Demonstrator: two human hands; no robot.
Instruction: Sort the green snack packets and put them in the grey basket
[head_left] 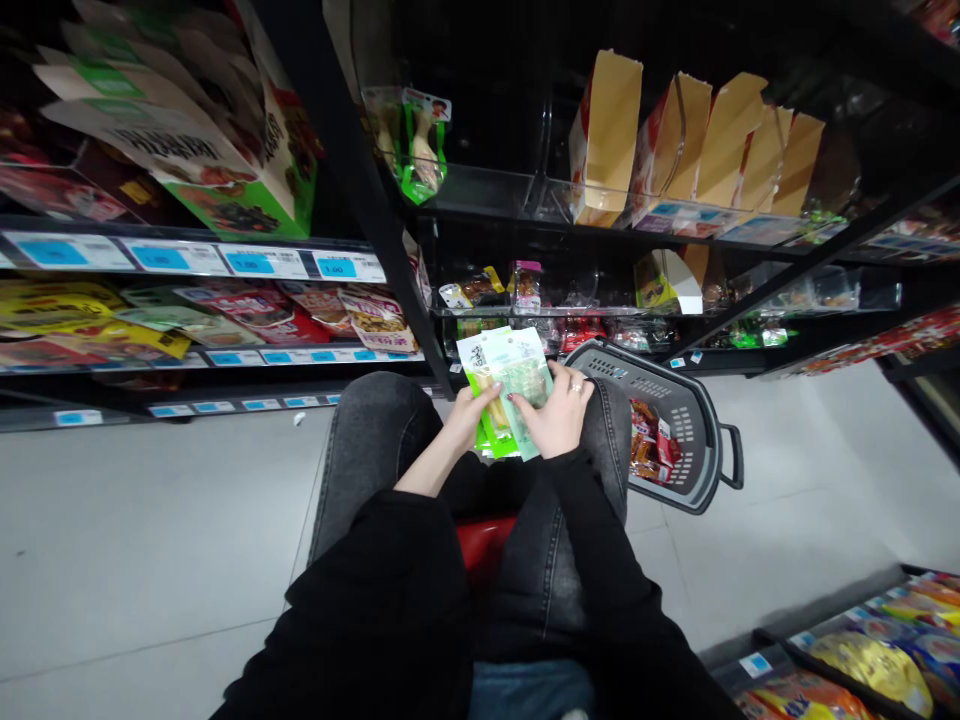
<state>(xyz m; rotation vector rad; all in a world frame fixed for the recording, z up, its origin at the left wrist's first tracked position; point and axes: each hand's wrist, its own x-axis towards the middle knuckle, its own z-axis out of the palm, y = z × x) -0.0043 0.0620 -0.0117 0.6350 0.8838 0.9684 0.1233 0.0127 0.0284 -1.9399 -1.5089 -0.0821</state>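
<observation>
Between dark shop shelves [341, 150], seated low. Gripping overlapping green snack packets [527, 366], grip closed at opposite long sides by left hand [474, 415] and right hand [561, 412]. Held above the gap between knees [382, 415], long axis roughly pointing shelfward. Farther right, nearer the right hand: grey basket [697, 415].

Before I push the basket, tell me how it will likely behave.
The basket will probably keep its shape, since its slotted walls look like moulded plastic. It should feel fairly light, with a small pile of packets showing inside. On the smooth-looking floor it may slide easily, though its base is hidden.
</observation>
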